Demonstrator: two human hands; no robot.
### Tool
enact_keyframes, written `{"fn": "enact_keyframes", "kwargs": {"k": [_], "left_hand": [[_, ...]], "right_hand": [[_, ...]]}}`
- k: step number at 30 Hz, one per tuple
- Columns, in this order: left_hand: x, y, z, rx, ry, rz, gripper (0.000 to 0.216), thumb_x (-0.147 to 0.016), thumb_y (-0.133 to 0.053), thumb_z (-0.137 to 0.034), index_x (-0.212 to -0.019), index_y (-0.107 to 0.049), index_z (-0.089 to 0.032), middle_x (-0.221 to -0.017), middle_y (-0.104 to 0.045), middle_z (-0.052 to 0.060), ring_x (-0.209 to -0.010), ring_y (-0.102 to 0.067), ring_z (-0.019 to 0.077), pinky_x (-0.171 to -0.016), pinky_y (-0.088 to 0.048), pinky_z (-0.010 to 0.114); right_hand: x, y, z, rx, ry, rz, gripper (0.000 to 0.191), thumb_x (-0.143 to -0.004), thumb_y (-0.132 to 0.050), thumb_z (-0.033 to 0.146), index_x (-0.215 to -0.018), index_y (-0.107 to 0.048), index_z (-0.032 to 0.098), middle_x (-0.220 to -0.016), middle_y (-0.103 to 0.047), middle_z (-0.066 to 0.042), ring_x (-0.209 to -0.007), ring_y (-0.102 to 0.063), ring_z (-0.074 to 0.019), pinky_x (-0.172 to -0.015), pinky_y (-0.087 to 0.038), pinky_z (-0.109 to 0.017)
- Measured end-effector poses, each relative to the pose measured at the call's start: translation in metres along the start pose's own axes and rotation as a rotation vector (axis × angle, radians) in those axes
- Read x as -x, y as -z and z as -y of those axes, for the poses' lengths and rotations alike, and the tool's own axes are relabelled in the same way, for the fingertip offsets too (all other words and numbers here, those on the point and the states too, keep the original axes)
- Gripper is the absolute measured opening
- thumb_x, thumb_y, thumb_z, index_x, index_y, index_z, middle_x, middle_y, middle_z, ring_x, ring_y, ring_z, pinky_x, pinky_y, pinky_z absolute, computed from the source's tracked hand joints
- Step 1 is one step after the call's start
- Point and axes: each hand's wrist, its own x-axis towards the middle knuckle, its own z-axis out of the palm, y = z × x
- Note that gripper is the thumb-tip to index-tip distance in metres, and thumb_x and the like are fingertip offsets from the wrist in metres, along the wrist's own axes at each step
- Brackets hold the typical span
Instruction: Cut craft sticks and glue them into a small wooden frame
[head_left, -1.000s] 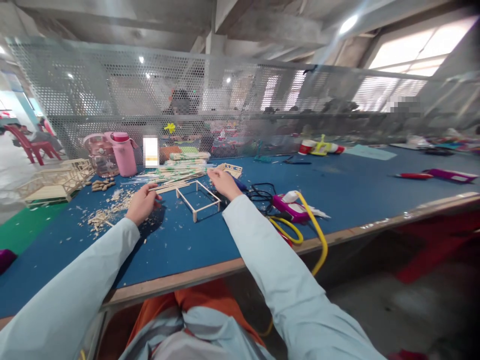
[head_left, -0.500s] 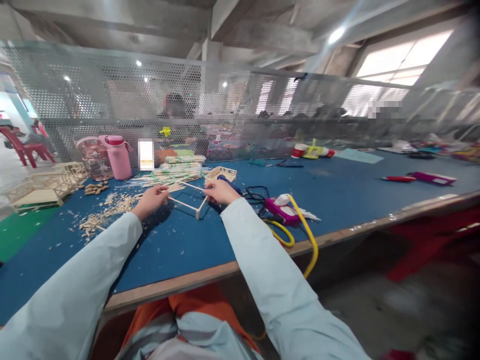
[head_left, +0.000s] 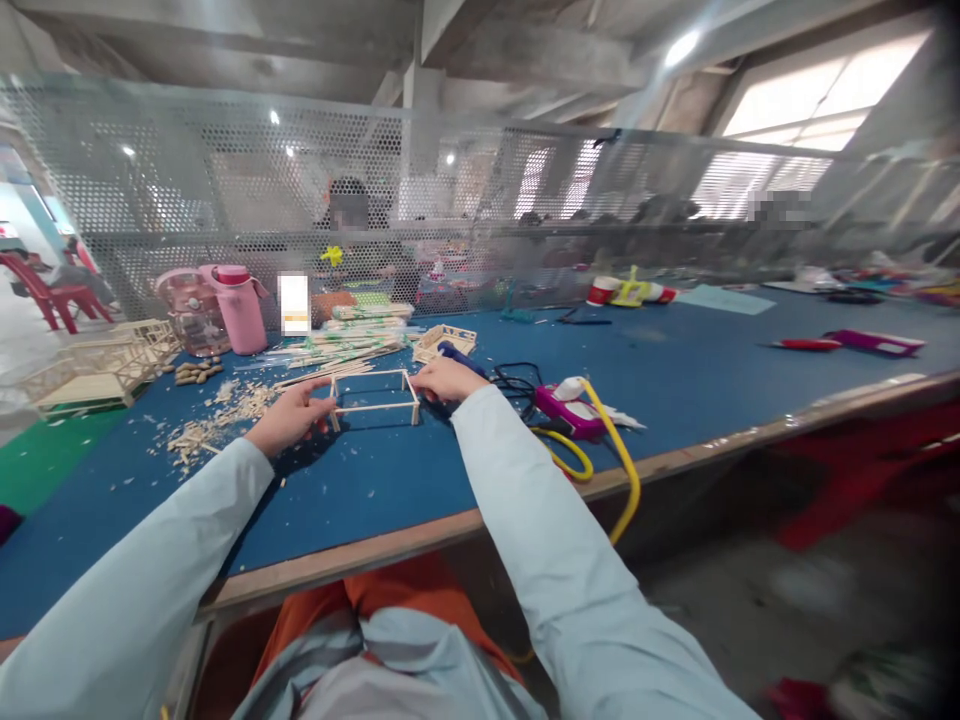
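A rectangular wooden stick frame (head_left: 375,407) with short corner legs stands level over the blue table, between my hands. My left hand (head_left: 289,418) pinches its left end, thumb and fingers closed at the corner post. At the right end, the fingers of my right hand (head_left: 448,381) close on the far corner. Just behind my right hand lies a blue glue gun (head_left: 459,358), partly covered by it. A small finished-looking stick tray (head_left: 444,343) sits beyond. Bundles of wooden sticks (head_left: 349,340) are piled behind the frame.
Wood scraps (head_left: 217,420) and peanuts (head_left: 199,372) lie at left, near a pink bottle (head_left: 241,315) and stick-built models (head_left: 90,375). To the right are a purple power strip (head_left: 571,410) and yellow cable (head_left: 624,475). A perforated metal screen (head_left: 465,215) borders the back.
The stick frame has turned from a slanted pose to sit square and level, its legs downward. My left hand has shifted slightly left and lower; my right hand stays at the right side.
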Motion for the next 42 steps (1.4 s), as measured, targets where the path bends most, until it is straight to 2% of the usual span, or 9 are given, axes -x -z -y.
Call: {"fn": "enact_keyframes", "kwargs": {"k": [7, 11, 15, 18, 22, 27, 35, 40, 42], "left_hand": [[0.000, 0.014, 0.000, 0.021, 0.092, -0.006, 0.053, -0.068, -0.062, -0.037, -0.116, -0.051, -0.016, -0.076, -0.066, 0.004, -0.047, -0.052, 0.0084, -0.037, -0.032, 0.017], [-0.008, 0.025, 0.008, -0.029, 0.073, -0.229, 0.045, -0.079, -0.044, -0.039, -0.116, -0.051, -0.015, -0.096, -0.066, 0.010, -0.053, -0.056, 0.0103, -0.037, -0.034, 0.018], [-0.021, 0.025, 0.019, -0.333, -0.286, -0.279, 0.047, -0.083, -0.033, -0.036, -0.122, -0.047, -0.014, -0.125, -0.053, 0.011, -0.108, -0.052, 0.0205, -0.082, -0.047, 0.033], [-0.031, 0.021, 0.025, -0.594, -0.446, -0.154, 0.050, -0.084, -0.030, -0.036, -0.126, -0.045, -0.012, -0.133, -0.045, 0.010, -0.125, -0.035, 0.0208, -0.103, -0.028, 0.037], [-0.037, 0.019, 0.029, -0.745, -0.475, -0.112, 0.051, -0.086, -0.026, -0.034, -0.130, -0.039, -0.012, -0.131, -0.046, 0.011, -0.121, -0.041, 0.0200, -0.101, -0.031, 0.036], [-0.037, 0.020, 0.030, -0.865, -0.470, -0.120, 0.049, -0.086, -0.025, -0.030, -0.130, -0.042, -0.015, -0.130, -0.048, 0.010, -0.117, -0.046, 0.0212, -0.099, -0.033, 0.037], [-0.025, 0.021, 0.026, -0.786, -0.378, -0.092, 0.051, -0.084, -0.028, -0.027, -0.134, -0.035, -0.016, -0.130, -0.048, 0.007, -0.117, -0.047, 0.0204, -0.095, -0.037, 0.032], [-0.021, 0.025, 0.022, -0.749, -0.367, -0.173, 0.052, -0.082, -0.030, -0.023, -0.132, -0.037, -0.013, -0.130, -0.048, 0.008, -0.117, -0.047, 0.0204, -0.097, -0.037, 0.032], [-0.021, 0.026, 0.023, -0.743, -0.372, -0.200, 0.050, -0.080, -0.033, -0.023, -0.127, -0.044, -0.012, -0.128, -0.051, 0.008, -0.116, -0.048, 0.0198, -0.097, -0.037, 0.032]], "right_hand": [[-0.002, -0.009, 0.005, -0.010, 0.036, -0.008, 0.030, -0.077, -0.050, 0.033, -0.060, -0.063, 0.013, -0.047, -0.056, 0.001, -0.038, -0.041, -0.0066, -0.042, -0.032, -0.019], [-0.005, -0.009, 0.004, 0.010, 0.043, -0.148, 0.034, -0.082, -0.044, 0.035, -0.068, -0.065, 0.012, -0.055, -0.062, -0.003, -0.048, -0.051, -0.0093, -0.050, -0.038, -0.019], [-0.011, -0.017, 0.006, 0.041, 0.196, -0.373, 0.032, -0.084, -0.041, 0.033, -0.101, -0.062, 0.014, -0.100, -0.066, -0.008, -0.092, -0.059, -0.0164, -0.079, -0.044, -0.025], [-0.018, -0.029, 0.009, 0.155, 0.298, -0.268, 0.038, -0.086, -0.040, 0.028, -0.120, -0.051, 0.016, -0.130, -0.048, -0.009, -0.120, -0.043, -0.0207, -0.098, -0.035, -0.035], [-0.024, -0.039, 0.009, 0.304, 0.372, -0.100, 0.033, -0.084, -0.042, 0.016, -0.113, -0.057, 0.017, -0.132, -0.045, -0.010, -0.126, -0.036, -0.0220, -0.105, -0.027, -0.039], [-0.026, -0.041, 0.009, 0.277, 0.383, -0.074, 0.031, -0.084, -0.043, 0.017, -0.110, -0.059, 0.016, -0.131, -0.046, -0.011, -0.125, -0.037, -0.0217, -0.105, -0.027, -0.038], [0.010, 0.002, 0.011, -0.025, 0.218, -0.549, 0.040, -0.089, -0.030, 0.031, -0.119, -0.050, 0.013, -0.121, -0.054, -0.011, -0.111, -0.049, -0.0157, -0.093, -0.037, -0.027], [0.057, 0.022, -0.015, 0.466, -0.094, -0.133, 0.025, -0.080, -0.046, 0.023, -0.092, -0.066, 0.013, -0.098, -0.066, -0.012, -0.091, -0.060, -0.0213, -0.077, -0.040, -0.026], [0.072, 0.024, -0.027, 0.575, -0.163, -0.066, 0.023, -0.076, -0.047, 0.018, -0.089, -0.067, 0.013, -0.096, -0.066, -0.013, -0.091, -0.060, -0.0225, -0.074, -0.039, -0.026]]}}
